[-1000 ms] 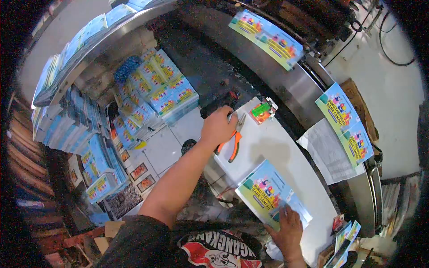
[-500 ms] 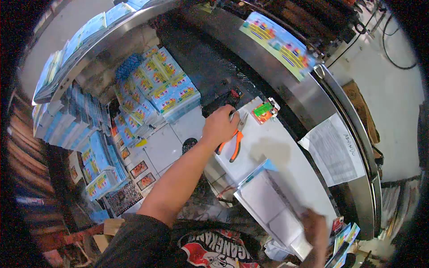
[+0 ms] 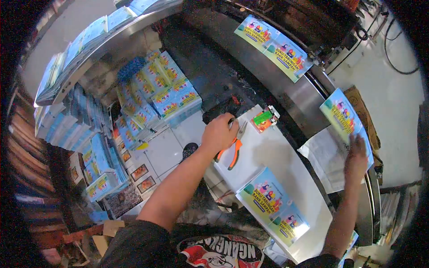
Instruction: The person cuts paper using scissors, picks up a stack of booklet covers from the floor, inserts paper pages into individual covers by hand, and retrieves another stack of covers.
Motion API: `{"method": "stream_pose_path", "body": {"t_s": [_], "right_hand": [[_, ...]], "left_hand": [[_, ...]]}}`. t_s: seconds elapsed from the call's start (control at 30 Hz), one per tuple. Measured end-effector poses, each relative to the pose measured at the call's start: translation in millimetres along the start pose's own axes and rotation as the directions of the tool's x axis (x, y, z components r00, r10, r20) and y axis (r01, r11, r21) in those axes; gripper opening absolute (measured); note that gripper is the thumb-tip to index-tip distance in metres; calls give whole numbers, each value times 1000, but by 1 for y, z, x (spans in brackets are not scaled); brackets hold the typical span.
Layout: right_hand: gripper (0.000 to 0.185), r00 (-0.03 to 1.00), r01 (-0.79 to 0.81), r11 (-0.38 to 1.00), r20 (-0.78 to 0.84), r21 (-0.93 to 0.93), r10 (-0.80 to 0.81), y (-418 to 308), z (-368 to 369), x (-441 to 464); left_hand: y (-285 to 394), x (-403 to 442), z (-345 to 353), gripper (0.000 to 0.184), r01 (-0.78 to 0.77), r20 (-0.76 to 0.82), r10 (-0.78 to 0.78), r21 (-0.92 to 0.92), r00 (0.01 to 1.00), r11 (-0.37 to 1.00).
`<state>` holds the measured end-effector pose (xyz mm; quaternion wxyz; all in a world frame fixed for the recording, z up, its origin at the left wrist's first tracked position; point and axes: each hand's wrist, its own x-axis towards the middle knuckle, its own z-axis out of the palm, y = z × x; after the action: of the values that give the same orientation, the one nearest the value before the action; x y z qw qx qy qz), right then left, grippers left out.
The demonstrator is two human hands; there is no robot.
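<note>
The printed sheet (image 3: pixel 342 112) is at the steel ledge (image 3: pixel 292 93), beside the white paper (image 3: pixel 319 156). The right hand (image 3: pixel 356 157) reaches over its lower end, fingers nearly straight; I cannot tell whether they pinch it. A tug at just 1 end could crease or skew it. The table (image 3: pixel 286 163) bears 1 stack (image 3: pixel 268 196) and pliers (image 3: pixel 234 154). Near them the left hand (image 3: pixel 220 132) is half-curled, any hold hidden.

Left arm (image 3: pixel 181 190) slants up to frame centre, left hand (image 3: pixel 219 133) curled; right arm (image 3: pixel 345 214) lower right, right hand (image 3: pixel 356 157) above, fingers extended.
</note>
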<state>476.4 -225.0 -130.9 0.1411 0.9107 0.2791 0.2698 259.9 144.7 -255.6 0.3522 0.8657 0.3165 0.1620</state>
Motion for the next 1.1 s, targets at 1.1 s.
{"method": "stream_pose_path", "body": {"t_s": [1.1], "right_hand": [[40, 962, -269, 737, 128, 620, 243, 74, -73, -85]], "left_hand": [[-5, 1, 5, 39, 3, -24, -3, -4, 1000, 1000]]}}
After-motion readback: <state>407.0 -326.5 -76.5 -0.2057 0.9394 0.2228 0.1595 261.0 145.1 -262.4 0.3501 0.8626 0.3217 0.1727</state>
